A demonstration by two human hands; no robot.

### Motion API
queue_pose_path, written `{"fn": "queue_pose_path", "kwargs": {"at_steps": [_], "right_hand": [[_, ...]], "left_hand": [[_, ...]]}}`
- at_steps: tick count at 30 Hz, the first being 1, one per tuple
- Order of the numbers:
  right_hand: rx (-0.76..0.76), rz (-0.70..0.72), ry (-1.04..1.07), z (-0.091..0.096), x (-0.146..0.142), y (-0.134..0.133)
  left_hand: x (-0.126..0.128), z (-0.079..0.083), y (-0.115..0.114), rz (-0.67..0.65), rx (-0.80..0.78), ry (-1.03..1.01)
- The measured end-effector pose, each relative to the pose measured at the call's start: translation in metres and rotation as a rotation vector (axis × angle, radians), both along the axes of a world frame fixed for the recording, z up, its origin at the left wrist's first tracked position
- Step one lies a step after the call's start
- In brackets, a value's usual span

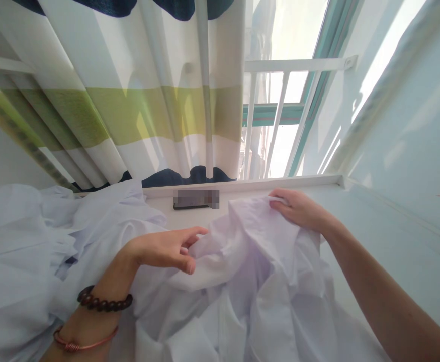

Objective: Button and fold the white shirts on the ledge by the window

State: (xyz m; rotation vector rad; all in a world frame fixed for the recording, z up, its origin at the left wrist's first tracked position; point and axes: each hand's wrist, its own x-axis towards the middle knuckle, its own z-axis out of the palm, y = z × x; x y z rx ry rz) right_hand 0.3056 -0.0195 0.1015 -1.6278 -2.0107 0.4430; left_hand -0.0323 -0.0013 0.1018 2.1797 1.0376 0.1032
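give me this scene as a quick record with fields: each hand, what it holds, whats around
left hand: pinches a fold of the white cloth between thumb and fingers
right hand: grips the cloth's far edge
left wrist: dark bead bracelet, copper bangle
surface: white tabletop, cloth crumpled over it
nearby: dark flat object by the far ledge, blurred
background: striped curtain, white window rail
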Motion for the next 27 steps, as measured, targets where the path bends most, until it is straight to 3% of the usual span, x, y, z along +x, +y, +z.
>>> {"fn": "queue_pose_path", "kwargs": {"at_steps": [2,4,6,11,14,17,20,22,25,27], "right_hand": [[0.204,-0.215,0.087,-0.005,0.009,0.009],[0.261,-0.334,0.122,-0.010,0.018,0.014],[0.243,-0.344,0.094,-0.009,0.025,0.012],[-0.035,-0.054,0.024,-0.001,0.022,-0.008],[-0.163,0.033,-0.079,-0.013,0.006,-0.003],[-0.200,0.044,-0.128,-0.024,-0.001,0.012],[-0.186,-0.001,0.018,-0.017,0.016,0.015],[-0.205,-0.015,0.206,-0.005,0.038,0.006],[-0.359,0.139,0.469,0.005,0.072,-0.010],[-0.430,0.269,0.594,0.004,0.086,-0.015]], "left_hand": [[0.004,-0.003,0.001,-0.054,-0.101,0.046],[0.008,-0.005,0.003,0.022,0.001,0.083],[0.008,-0.004,0.008,0.143,0.157,0.107],[-0.010,0.010,0.023,0.419,0.437,0.141],[-0.023,0.017,0.026,0.416,0.467,0.183],[-0.035,0.016,0.027,0.382,0.369,0.301],[-0.049,0.010,0.029,0.309,0.230,0.350],[-0.058,0.005,0.031,0.326,0.181,0.311],[-0.065,-0.003,0.036,0.432,0.172,0.328],[-0.065,-0.007,0.038,0.408,0.169,0.352]]}}
